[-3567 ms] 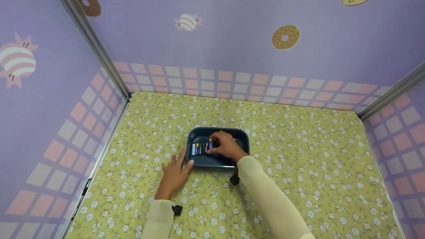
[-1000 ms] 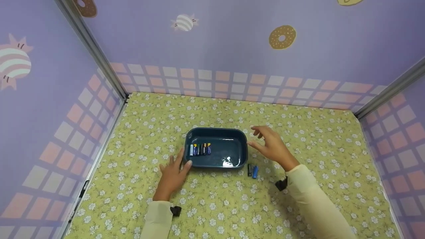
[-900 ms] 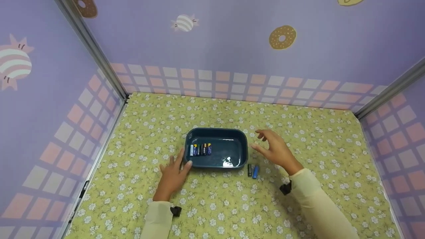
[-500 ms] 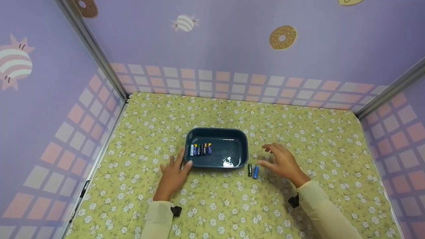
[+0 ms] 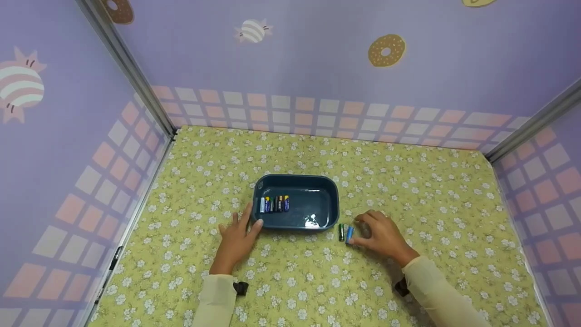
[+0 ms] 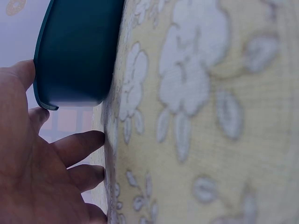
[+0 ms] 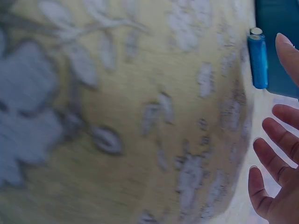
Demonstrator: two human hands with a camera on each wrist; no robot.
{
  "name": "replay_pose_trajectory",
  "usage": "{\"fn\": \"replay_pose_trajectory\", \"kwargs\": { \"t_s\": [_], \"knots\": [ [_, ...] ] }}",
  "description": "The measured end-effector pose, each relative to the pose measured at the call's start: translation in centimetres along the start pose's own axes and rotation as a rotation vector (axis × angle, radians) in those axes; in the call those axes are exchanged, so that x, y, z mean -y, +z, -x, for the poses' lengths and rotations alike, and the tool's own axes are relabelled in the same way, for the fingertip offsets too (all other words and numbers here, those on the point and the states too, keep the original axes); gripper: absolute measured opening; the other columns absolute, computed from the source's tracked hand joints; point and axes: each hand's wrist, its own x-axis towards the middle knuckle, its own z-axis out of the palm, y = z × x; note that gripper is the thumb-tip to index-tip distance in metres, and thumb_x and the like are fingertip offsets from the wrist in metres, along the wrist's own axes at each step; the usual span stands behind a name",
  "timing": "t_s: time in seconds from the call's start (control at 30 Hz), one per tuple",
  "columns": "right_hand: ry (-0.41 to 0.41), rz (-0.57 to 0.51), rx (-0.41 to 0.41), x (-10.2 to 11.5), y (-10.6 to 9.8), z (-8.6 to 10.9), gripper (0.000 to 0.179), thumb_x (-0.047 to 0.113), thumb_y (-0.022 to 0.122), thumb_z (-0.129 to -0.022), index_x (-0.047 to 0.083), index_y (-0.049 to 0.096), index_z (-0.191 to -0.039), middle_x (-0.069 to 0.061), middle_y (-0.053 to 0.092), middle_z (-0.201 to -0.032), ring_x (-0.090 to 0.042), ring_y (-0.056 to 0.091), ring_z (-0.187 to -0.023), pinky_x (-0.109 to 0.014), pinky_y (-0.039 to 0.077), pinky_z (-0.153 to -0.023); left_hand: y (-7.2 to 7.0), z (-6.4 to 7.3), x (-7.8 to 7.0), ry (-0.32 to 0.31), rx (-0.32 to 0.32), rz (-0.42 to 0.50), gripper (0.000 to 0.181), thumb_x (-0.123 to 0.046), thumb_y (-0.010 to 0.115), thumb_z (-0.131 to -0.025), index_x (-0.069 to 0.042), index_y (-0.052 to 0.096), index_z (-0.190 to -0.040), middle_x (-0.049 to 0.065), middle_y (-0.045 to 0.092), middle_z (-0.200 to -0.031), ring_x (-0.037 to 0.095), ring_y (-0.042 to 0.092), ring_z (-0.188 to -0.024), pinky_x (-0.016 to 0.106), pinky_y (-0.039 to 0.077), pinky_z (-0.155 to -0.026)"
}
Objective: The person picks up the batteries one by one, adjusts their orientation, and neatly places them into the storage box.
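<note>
My left hand (image 5: 236, 240) lies spread at the left front corner of a dark teal tray (image 5: 317, 225). Its thumb and index finger touch the rim; in the left wrist view the other fingertips meet the cloth. Several batteries (image 5: 273, 204) stand side by side in a row at the tray's left. Outside its right front corner lie a green-and-black battery (image 5: 342, 232) and a blue battery (image 5: 350, 235). My right hand (image 5: 381, 236) is just right of the blue one, fingers parted. In the right wrist view the thumb (image 7: 289, 56) looks close to the blue battery (image 7: 258, 58) without gripping it.
A yellow floral cloth (image 5: 281, 281) covers the table. Purple walls (image 5: 308, 59) with pink and white squares close off the back and sides. A black pen-like object (image 5: 114, 259) lies along the left edge.
My right hand first placed a purple-and-yellow battery in the tray's row, then moved out rightward. It has since come down toward the front, beside the blue battery. My left hand stays put.
</note>
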Motion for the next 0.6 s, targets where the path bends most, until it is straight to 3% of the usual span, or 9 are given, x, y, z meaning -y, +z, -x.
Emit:
{"fn": "replay_pose_trajectory", "kwargs": {
  "t_s": [0.4, 0.6],
  "knots": [
    [-0.026, 0.011, -0.001, 0.0, 1.1, 0.1, 0.057, 0.064, 0.083, -0.075, 0.019, 0.073, -0.11, 0.002, 0.065, -0.104, -0.014, 0.056, -0.091, -0.04, 0.05, -0.076, 0.0, 0.2, -0.2, 0.005, -0.018, 0.007, 0.083, -0.082, 0.033, -0.095, -0.044, 0.007, -0.164, 0.02, 0.023, -0.168, 0.05, 0.019, -0.153, 0.076, -0.015, -0.115],
    [-0.035, 0.035, 0.015, 0.2, 1.3, 0.1, 0.059, 0.066, 0.082, -0.075, 0.02, 0.073, -0.11, 0.004, 0.066, -0.11, -0.017, 0.059, -0.098, -0.043, 0.053, -0.082, 0.0, 0.1, -0.2, 0.01, -0.02, 0.007, 0.083, -0.081, 0.033, -0.095, -0.044, 0.006, -0.164, 0.02, 0.023, -0.168, 0.049, 0.017, -0.154, 0.076, -0.015, -0.115]
  ]
}}
